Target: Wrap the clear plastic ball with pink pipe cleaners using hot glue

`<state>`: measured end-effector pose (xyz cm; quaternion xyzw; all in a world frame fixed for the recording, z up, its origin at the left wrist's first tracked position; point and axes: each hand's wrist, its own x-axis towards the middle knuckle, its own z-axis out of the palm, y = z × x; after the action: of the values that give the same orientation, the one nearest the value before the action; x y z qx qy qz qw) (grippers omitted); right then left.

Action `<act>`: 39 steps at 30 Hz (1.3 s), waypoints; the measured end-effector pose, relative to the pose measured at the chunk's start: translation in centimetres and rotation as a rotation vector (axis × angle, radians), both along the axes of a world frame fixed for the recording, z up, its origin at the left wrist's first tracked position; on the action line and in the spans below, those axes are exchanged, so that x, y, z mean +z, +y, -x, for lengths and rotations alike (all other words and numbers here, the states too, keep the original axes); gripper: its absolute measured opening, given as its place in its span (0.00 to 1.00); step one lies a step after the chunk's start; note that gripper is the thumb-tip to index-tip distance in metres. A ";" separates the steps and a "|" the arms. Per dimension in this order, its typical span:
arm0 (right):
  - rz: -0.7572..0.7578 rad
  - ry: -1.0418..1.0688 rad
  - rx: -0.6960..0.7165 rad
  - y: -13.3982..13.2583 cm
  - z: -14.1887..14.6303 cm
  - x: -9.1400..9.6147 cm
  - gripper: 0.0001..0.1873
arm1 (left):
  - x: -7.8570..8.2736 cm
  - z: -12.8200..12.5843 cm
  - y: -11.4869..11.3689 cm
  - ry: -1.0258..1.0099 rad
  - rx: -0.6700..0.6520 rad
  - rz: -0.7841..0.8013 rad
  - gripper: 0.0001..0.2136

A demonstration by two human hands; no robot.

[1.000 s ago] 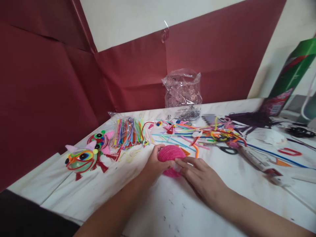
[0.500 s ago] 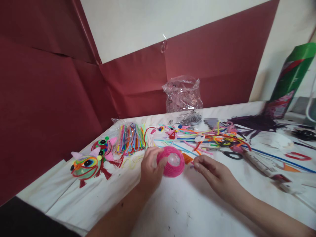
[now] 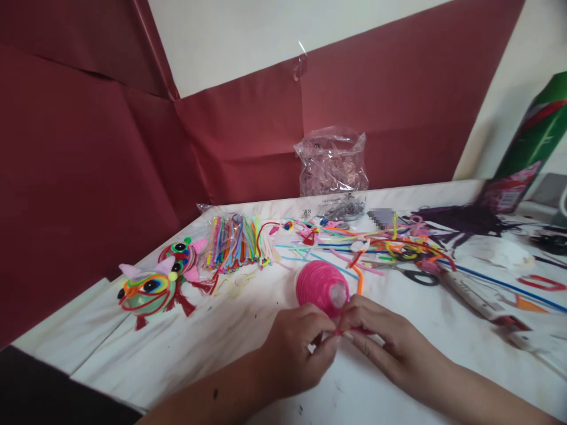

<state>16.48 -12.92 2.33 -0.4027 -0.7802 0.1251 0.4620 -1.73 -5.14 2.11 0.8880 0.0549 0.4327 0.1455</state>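
Note:
A ball wrapped in pink pipe cleaner (image 3: 321, 287) rests on the white table (image 3: 212, 348) just beyond my fingers. My left hand (image 3: 297, 348) and my right hand (image 3: 383, 342) meet right below it, fingertips pinched together on the loose pink pipe-cleaner end (image 3: 337, 332) that trails from the ball. A bare patch of the ball's clear shell shows at its right side. Both hands are closed in a pinch.
Two finished colourful creature balls (image 3: 153, 283) lie at the left. A packet of pipe cleaners (image 3: 233, 242) and a loose tangle of them (image 3: 376, 242) spread behind. Scissors (image 3: 416, 274), a glue tube (image 3: 476, 298), a clear plastic bag (image 3: 332, 160) and a green carton (image 3: 529, 141) stand further back.
My left hand let go of the pink ball, which now sits on the table. Both hands came together below it and pinched the loose pink end.

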 end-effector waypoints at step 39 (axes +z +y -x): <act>-0.156 -0.190 -0.180 -0.1 -1.2 2.5 0.13 | 2.1 1.0 1.9 -0.220 0.167 0.323 0.12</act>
<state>17.73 -12.99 4.82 -0.4441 -0.7884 -0.0166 0.4254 -2.75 -3.21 4.22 0.7929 0.1809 0.5232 0.2547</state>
